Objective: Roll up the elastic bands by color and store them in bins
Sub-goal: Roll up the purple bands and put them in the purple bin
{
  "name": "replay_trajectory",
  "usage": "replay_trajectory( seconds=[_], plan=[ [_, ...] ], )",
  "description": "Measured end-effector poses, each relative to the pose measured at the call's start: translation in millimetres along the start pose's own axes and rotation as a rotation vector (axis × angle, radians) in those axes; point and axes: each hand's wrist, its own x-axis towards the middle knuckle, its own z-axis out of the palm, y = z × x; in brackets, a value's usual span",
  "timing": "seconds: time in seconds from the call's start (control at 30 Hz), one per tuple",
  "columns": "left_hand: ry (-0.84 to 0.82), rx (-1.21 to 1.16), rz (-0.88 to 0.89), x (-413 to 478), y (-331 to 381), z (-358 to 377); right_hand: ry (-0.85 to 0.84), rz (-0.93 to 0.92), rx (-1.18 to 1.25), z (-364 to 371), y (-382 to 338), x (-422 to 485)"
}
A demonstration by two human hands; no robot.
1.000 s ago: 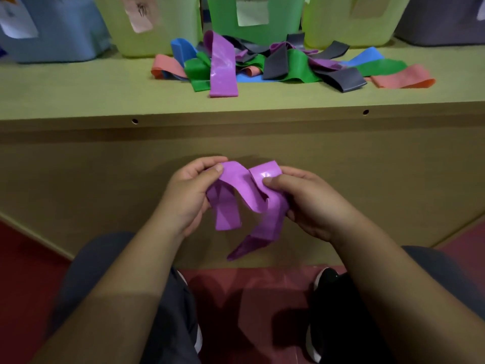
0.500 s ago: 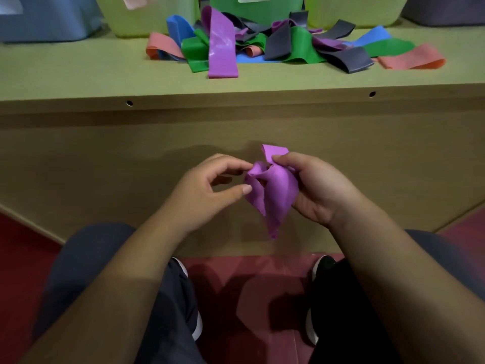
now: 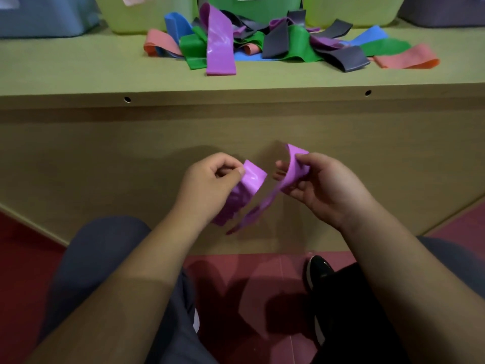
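Observation:
A purple elastic band (image 3: 250, 195) hangs between my two hands, in front of the shelf's wooden front. My left hand (image 3: 210, 185) pinches one end of it between thumb and forefinger. The other end is pinched by my right hand (image 3: 320, 185), held slightly higher. The band sags into a V below them. On the shelf top lies a heap of loose bands (image 3: 283, 46) in purple, green, blue, grey and salmon. Bins stand behind the heap: a blue bin (image 3: 44, 17), a yellow-green bin (image 3: 147, 14), a green bin (image 3: 252, 6), another yellow-green bin (image 3: 354, 11) and a grey bin (image 3: 446, 11).
The shelf top (image 3: 78, 69) stretches left and right of the heap. Its front edge (image 3: 236, 97) has two small holes. My knees and a black shoe (image 3: 319, 274) are below, over a red floor (image 3: 249, 279).
The band was bunched in my right hand half a second ago. Now my left hand has taken one end and the hands have drawn apart, spreading the band out.

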Motion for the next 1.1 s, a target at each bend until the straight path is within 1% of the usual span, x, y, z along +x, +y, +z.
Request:
replay_trajectory(
  seconds=[0.1, 0.17, 0.27, 0.33, 0.4, 0.47, 0.57, 0.63, 0.73, 0.8, 0.9, 1.0, 1.1],
  plan=[
    [-0.002, -0.106, -0.111, 3.7, -6.3, 6.0, 0.07, -0.077, -0.144, -11.7, -0.4, 3.3],
    [-0.017, -0.18, -0.162, 2.7, -5.9, 11.1, 0.096, -0.126, -0.342, -16.8, 4.5, 2.5],
    [-0.048, -0.239, -0.23, -2.5, -2.3, 21.1, 0.085, -0.187, -0.657, -20.0, 18.0, 1.0],
    [-0.065, -0.262, -0.258, -5.5, -1.1, 27.7, 0.137, -0.23, -0.793, -21.2, 27.3, 2.1],
    [-0.078, -0.274, -0.269, -7.3, 0.5, 32.8, 0.186, -0.323, -0.91, -21.0, 31.6, 3.0],
    [-0.087, -0.284, -0.28, -8.6, 3.9, 35.8, 0.177, -0.386, -0.957, -18.3, 30.8, 5.0],
    [-0.115, -0.339, -0.297, -9.0, 7.9, 35.6, 0.177, -0.361, -0.99, -15.1, 27.1, 9.4],
    [-0.123, -0.362, -0.298, -7.8, 8.6, 33.9, 0.179, -0.383, -1.005, -14.5, 26.1, 10.3],
    [-0.062, -0.381, -0.309, -5.0, 8.8, 33.4, 0.194, -0.464, -1.034, -15.6, 23.2, 8.9],
    [-0.017, -0.383, -0.312, -2.3, 7.5, 33.9, 0.187, -0.45, -1.021, -14.2, 21.9, 10.3],
    [-0.033, -0.376, -0.303, -1.6, 6.3, 36.0, 0.121, -0.367, -1.024, -9.7, 24.5, 12.5],
    [-0.087, -0.405, -0.292, -4.3, 6.7, 37.8, 0.049, -0.376, -1.079, -6.2, 26.5, 10.3],
    [-0.117, -0.414, -0.282, -4.6, 6.2, 37.1, -0.02, -0.358, -1.031, -3.6, 25.0, 9.5]
  ],
)
